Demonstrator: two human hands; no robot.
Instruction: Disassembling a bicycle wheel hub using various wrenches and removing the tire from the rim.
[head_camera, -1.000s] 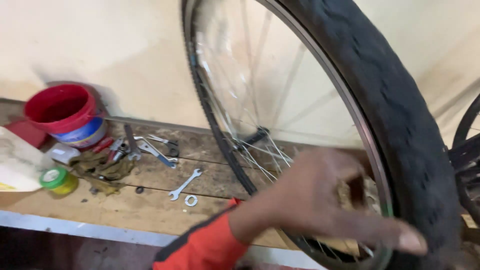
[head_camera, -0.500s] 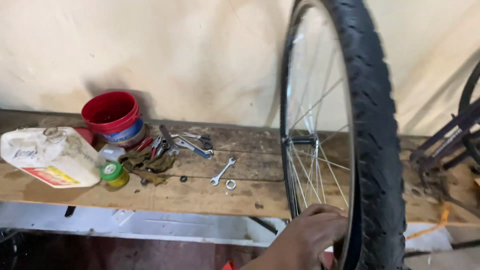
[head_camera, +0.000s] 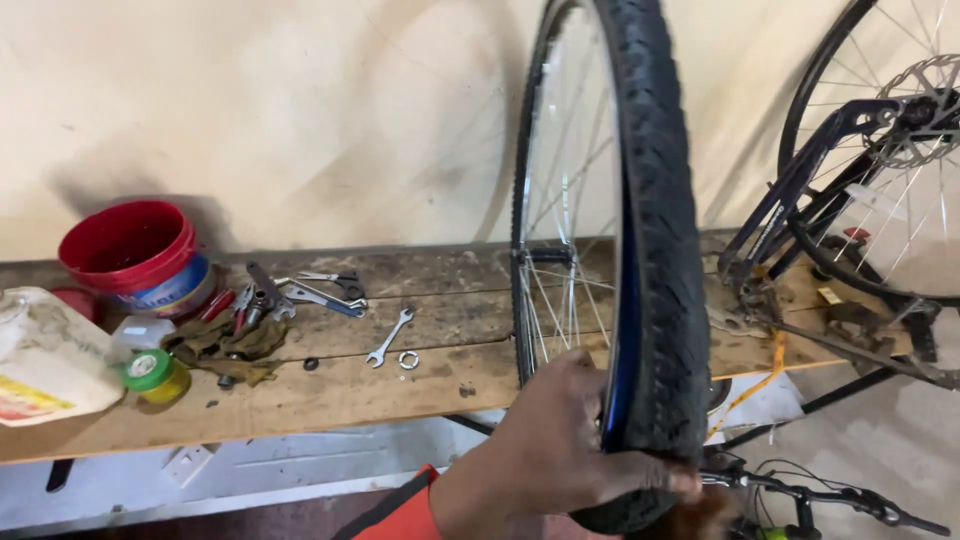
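Black rubber of an upright bicycle wheel (head_camera: 655, 250) fills the frame's centre in the head view; its lower tyre is gripped by the left hand (head_camera: 560, 450), fingers wrapped closed. Only fingertips of the right hand (head_camera: 700, 520) are seen beneath, grip unclear. A spanner (head_camera: 390, 337) lies on the wooden bench (head_camera: 330, 395) at left.

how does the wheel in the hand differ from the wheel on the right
The held wheel is seen edge-on, showing knobby tread, with a hand gripping its lower tyre. The right wheel faces the camera more broadly, carries a disc rotor, and sits in a bike frame. Both have black tyres and thin metal spokes.
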